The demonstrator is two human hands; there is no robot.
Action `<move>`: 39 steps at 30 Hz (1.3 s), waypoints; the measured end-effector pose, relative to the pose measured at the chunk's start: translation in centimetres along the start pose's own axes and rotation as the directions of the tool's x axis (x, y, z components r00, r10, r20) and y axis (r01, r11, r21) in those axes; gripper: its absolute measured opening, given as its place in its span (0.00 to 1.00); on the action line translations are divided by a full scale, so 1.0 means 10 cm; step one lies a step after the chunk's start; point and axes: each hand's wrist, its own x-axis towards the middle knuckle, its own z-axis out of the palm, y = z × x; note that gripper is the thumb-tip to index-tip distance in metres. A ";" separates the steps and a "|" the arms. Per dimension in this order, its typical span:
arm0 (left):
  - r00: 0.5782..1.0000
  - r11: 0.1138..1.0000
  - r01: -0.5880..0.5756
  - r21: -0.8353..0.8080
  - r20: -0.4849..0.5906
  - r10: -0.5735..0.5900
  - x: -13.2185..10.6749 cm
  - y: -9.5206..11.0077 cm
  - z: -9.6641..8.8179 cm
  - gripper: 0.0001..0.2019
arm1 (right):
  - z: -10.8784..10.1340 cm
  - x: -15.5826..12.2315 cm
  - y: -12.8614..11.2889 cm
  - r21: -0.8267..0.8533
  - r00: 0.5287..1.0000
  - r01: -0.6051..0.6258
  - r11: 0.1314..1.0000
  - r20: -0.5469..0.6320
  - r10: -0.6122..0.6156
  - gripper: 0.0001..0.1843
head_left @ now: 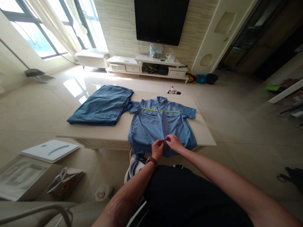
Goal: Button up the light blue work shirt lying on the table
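Observation:
A blue short-sleeved work shirt [153, 124] with a yellow-green chest stripe lies face up on the low cream table [118, 132], its hem hanging over the near edge. My left hand [157, 148] pinches the shirt's front placket near the hem. My right hand [174, 142] pinches the other side of the placket, and the fingertips of both hands meet at the middle. A watch sits on my left wrist.
A folded pile of blue clothing [104, 105] lies on the table's left part. Small bottles [174, 91] stand at the far edge. A white box [30, 170] and a bag [65, 181] sit on the floor at left. A TV cabinet [146, 66] stands behind.

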 end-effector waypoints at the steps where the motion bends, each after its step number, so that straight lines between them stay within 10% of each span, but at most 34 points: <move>1: 1.000 1.000 0.004 -0.004 0.004 -0.004 0.00 0.01 0.00 0.13 | 0.00 0.00 0.00 -0.005 1.000 -0.001 1.000 0.001 0.001 0.07; 39: 0.996 0.987 -0.076 0.145 -0.031 0.082 0.01 0.02 -0.04 0.10 | -0.01 0.00 -0.08 -0.113 0.998 -0.013 0.993 0.065 0.020 0.06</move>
